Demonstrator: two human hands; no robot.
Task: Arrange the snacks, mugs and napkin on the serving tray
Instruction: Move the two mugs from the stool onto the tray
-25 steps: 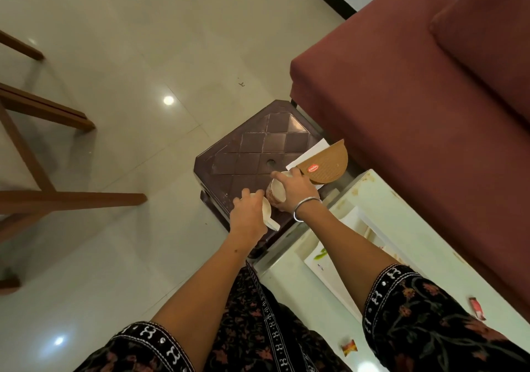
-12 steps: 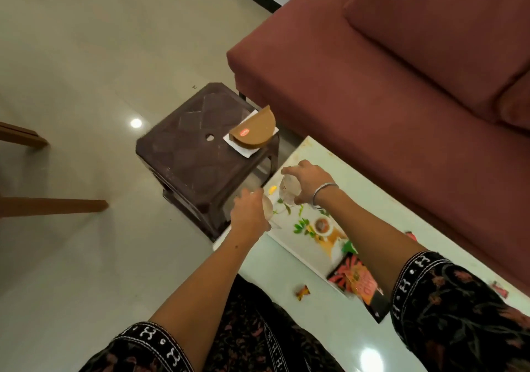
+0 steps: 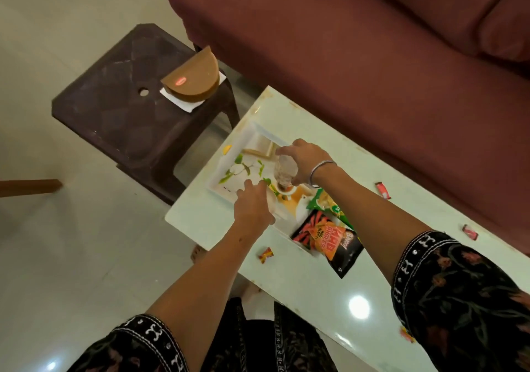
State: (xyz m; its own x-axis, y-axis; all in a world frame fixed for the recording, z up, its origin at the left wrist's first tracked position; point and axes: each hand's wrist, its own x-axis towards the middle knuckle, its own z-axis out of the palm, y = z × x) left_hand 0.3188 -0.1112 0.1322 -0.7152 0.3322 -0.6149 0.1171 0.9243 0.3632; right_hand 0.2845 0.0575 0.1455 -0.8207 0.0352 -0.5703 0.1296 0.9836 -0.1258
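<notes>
The white serving tray [image 3: 243, 153] with a green leaf print lies at the left end of the low white table [image 3: 309, 288]. My right hand [image 3: 308, 161] holds a pale mug [image 3: 284, 172] by its side, just above the tray's middle. My left hand [image 3: 252, 209] is closed over a second white mug at the tray's near edge, and that mug is almost wholly hidden under the hand. A black-and-orange snack packet [image 3: 329, 242] and a green snack packet [image 3: 325, 201] lie on the tray's right part. The white napkin [image 3: 183, 102] lies on the stool under a brown half-round holder [image 3: 192, 80].
The dark brown plastic stool [image 3: 114, 108] stands left of the table. A maroon sofa [image 3: 372, 56] runs along the table's far side. Small wrapped candies lie loose on the table: one near the front edge [image 3: 266, 255], two red ones [image 3: 383, 190] [image 3: 470, 231] to the right.
Both hands have carried the mugs from the stool over to the tray on the table. The view has swung right, and the snack packets are now in sight.
</notes>
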